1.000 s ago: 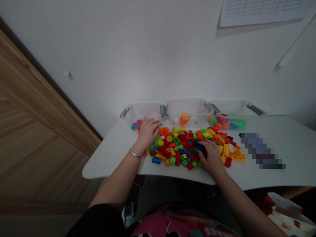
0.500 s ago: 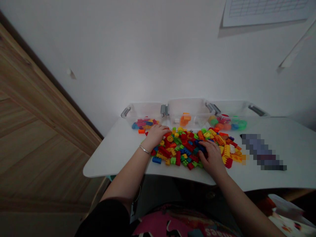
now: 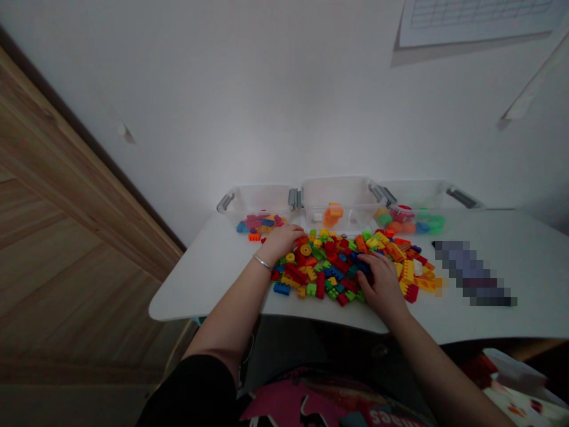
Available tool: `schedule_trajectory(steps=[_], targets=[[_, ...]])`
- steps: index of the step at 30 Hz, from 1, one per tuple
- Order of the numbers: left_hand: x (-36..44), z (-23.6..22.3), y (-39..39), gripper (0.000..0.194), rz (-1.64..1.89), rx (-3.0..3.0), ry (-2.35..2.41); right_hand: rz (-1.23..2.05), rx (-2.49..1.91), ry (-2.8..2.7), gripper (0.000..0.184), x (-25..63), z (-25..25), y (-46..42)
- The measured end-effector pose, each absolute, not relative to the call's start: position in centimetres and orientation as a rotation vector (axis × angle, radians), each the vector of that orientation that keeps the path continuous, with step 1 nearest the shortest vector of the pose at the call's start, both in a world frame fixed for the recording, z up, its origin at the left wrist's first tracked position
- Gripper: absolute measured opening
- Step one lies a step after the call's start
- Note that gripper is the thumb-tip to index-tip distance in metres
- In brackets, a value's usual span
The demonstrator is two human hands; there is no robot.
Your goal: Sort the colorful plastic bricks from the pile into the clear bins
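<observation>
White tabletop (image 3: 186, 284); hands (image 3: 284, 240) (image 3: 381, 281) at pile's ten and two, probably sorting bricks (image 3: 331, 270); grasp unclear.

Pale wall (image 3: 249, 95), white table (image 3: 191, 279), wooden panelling (image 3: 66, 267) left, gridded paper (image 3: 475, 21) upper right.

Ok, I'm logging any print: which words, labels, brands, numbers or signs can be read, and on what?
No text can be quoted with certainty.
Pink printed shirt: pale lettering, too blurred to read surely.
White paper sheet with a printed grid: any writing too faint.
Dark, flat, long object: pixelated, nothing readable.
</observation>
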State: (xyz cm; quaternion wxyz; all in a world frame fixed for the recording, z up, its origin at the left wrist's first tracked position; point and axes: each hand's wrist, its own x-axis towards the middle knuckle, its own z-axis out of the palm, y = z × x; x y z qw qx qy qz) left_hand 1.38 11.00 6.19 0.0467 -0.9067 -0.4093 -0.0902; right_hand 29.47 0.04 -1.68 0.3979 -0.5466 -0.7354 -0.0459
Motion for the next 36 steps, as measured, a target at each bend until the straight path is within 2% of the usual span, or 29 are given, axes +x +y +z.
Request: schedule_trajectory(steps=[9,15,18,24,29,32,36], targets=[[1.3,6.6,11.5,0.024,-0.257,-2.749,-1.194,-0.157,-1.379,-1.881,0.034,29.6,-1.9,0.2],[0.9,6.8,11.5,0.020,-0.500,-2.686,-1.311,-0.162,-1.379,-1.880,0.033,29.6,-1.9,0.2],[0.4,6.4,11.5,0.019,-0.831,-2.715,-1.436,-0.166,-1.370,-1.880,0.033,29.7,-1.9,0.2],[-0.6,5.7,11.0,0.024,-1.832,-2.683,-1.561,-0.170,-1.353,-1.872,0.033,29.7,-1.9,0.2],[-1.3,7.1,10.2,0.036,-2.617,-2.397,-1.524,-0.170,-1.341,-1.868,0.033,29.6,-2.0,0.2],[-2.1,8.8,10.1,0.040,-2.902,-2.118,-1.519,-0.181,-1.343,-1.868,0.034,29.6,-2.0,0.2],[-4.0,10.8,10.6,0.035,-3.050,-1.724,-1.541,-0.184,-1.351,-1.872,0.034,29.6,-1.9,0.2]])
